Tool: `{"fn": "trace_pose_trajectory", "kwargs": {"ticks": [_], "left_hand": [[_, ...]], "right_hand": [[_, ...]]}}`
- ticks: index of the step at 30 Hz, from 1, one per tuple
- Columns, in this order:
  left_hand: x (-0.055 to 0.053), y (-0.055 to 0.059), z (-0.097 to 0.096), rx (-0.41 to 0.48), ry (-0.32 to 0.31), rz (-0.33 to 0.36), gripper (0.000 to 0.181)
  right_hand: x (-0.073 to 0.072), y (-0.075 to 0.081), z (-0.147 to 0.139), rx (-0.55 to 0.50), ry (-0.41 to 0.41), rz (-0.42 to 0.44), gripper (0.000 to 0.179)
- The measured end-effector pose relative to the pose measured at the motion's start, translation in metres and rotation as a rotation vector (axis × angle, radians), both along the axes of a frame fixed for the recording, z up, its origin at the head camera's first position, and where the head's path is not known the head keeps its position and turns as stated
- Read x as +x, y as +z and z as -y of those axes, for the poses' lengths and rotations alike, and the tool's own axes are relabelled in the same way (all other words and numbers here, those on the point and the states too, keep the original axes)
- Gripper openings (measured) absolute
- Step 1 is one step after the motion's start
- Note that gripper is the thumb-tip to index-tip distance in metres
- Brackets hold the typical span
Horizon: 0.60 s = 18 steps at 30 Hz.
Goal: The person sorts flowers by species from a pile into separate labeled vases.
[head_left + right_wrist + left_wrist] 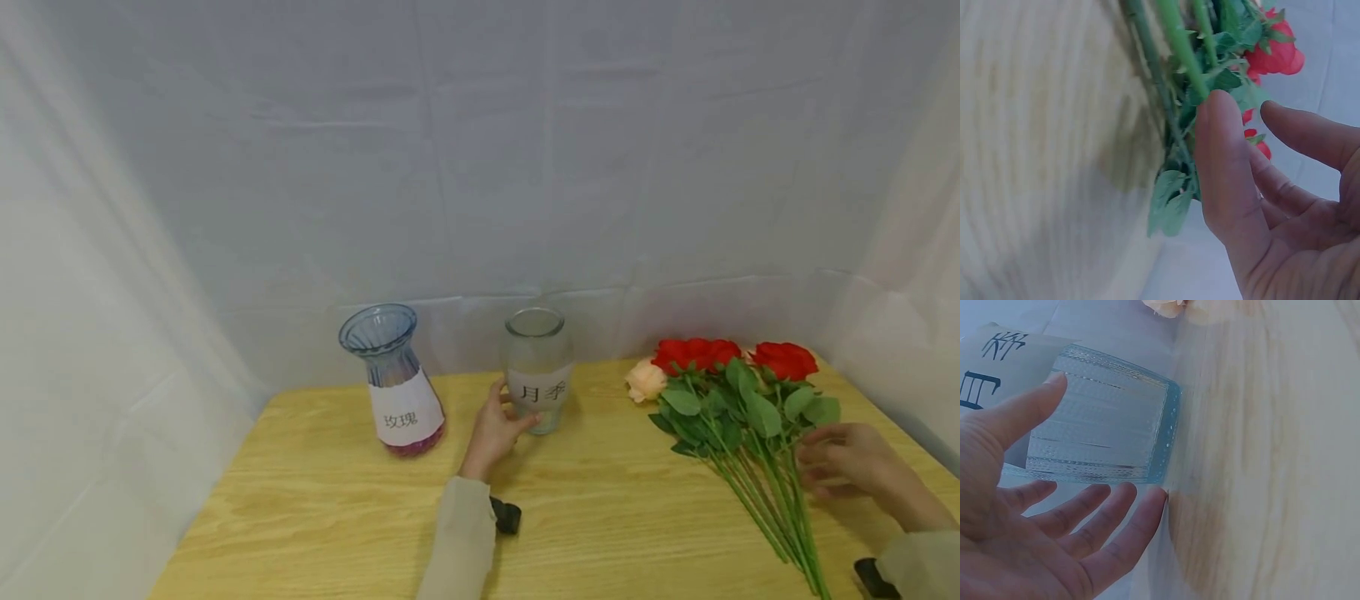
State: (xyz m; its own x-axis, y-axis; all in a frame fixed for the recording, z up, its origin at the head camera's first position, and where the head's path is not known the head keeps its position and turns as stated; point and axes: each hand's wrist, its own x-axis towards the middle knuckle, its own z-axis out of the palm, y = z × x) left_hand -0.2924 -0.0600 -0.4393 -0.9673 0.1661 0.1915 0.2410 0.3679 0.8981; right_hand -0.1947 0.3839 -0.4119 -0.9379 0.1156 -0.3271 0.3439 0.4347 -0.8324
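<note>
My left hand (497, 429) is at the left side of a clear glass vase (542, 354) with a white paper label. In the left wrist view the thumb lies in front of the vase (1097, 425), while the loosely bent fingers (1110, 550) sit along its side; firm contact cannot be made out. At the right, my right hand (851, 462) is beside a bunch of artificial roses, its fingers slightly bent near the green stems (772, 500). Red blooms (697, 354) and a peach bloom (645, 381) top the bunch. Nothing is pinched between the thumb and fingers (1229, 169).
A blue-tinted flared vase (378, 333) with a purple-pink base and a white label (407, 410) stands to the left. Everything rests on a wooden table (322, 517). White cloth (480, 167) hangs behind and on both sides. Black straps are on both wrists.
</note>
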Motion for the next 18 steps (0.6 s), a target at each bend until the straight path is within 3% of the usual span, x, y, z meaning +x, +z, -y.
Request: {"fn": "trace_pose_trajectory", "kwargs": {"ticks": [10, 18], "left_hand": [[0.0, -0.002, 0.0, -0.01, -0.001, -0.025, 0.077], [0.001, -0.002, 0.001, 0.003, -0.006, -0.014, 0.077]], "right_hand": [[0.003, 0.016, 0.014, 0.038, 0.056, -0.083, 0.052], [0.008, 0.022, 0.034, -0.035, 0.141, -0.14, 0.047]]}}
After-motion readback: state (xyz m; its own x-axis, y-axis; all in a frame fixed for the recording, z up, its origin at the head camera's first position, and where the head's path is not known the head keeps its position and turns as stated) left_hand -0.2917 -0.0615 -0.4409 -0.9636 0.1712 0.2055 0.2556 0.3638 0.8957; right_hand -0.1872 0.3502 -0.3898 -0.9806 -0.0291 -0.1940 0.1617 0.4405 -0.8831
